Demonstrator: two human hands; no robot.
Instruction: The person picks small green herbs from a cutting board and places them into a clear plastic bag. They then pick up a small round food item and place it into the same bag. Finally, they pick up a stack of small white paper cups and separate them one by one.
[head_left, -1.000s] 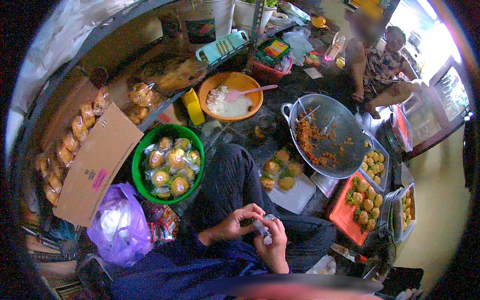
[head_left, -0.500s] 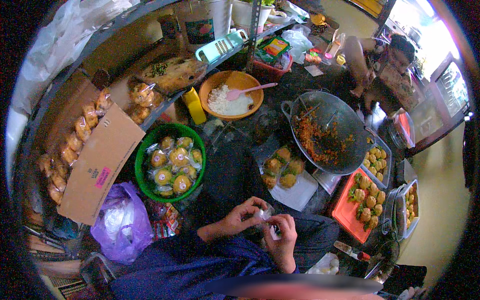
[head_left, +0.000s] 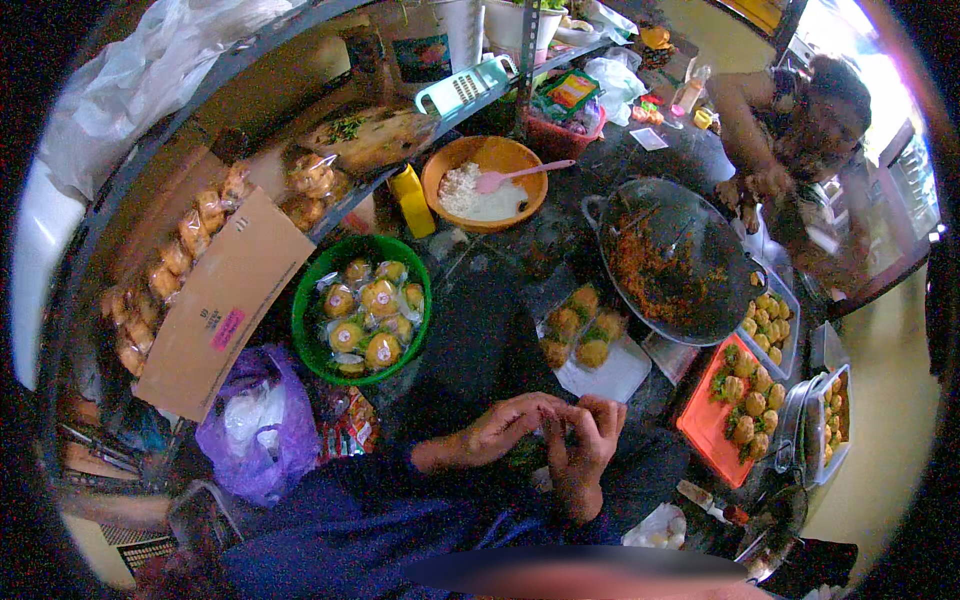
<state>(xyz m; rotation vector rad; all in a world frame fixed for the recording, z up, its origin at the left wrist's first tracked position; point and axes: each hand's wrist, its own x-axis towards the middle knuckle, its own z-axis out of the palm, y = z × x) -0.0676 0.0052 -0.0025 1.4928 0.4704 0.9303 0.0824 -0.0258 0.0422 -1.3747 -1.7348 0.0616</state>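
My left hand [head_left: 508, 428] and my right hand [head_left: 585, 455] meet above my lap, thumbs and fingertips pinched together. Between them is a clear plastic wrapper, mostly hidden by the fingers; something greenish [head_left: 527, 455] shows dimly underneath. Just beyond my hands, several round golden fried balls [head_left: 592, 352] with green leaves lie in clear plastic on a white sheet [head_left: 622, 375]. To the left stands a green basket [head_left: 302, 345] of plastic-wrapped fried balls [head_left: 380, 297], some bearing round stickers.
A large wok [head_left: 735, 300] holds orange shredded filling. More balls sit on an orange tray [head_left: 697, 425] and in clear tubs [head_left: 785, 362] at right. An orange bowl [head_left: 440, 200] contains white flour. A purple bag [head_left: 290, 460] and cardboard [head_left: 215, 315] are at left. Another person [head_left: 790, 140] sits far right.
My hands have drawn closer together, covering the clear plastic that showed between them. The whole view has shifted slightly, and the other person has leaned toward the wok.
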